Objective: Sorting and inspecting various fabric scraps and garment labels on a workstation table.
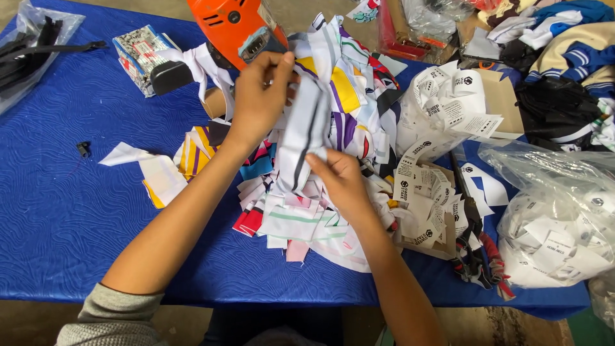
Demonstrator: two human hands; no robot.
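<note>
A white fabric strip with a dark stripe [302, 138] is pinched at its top by the left hand [259, 96] and at its bottom by the right hand [339, 179]. It is held above the heap of fabric scraps [307, 221] on the blue surface [64, 211].

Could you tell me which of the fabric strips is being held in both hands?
The white strip with a dark stripe: the left hand pinches its top, the right hand its lower end, lifted above the loose pile of strips.
</note>
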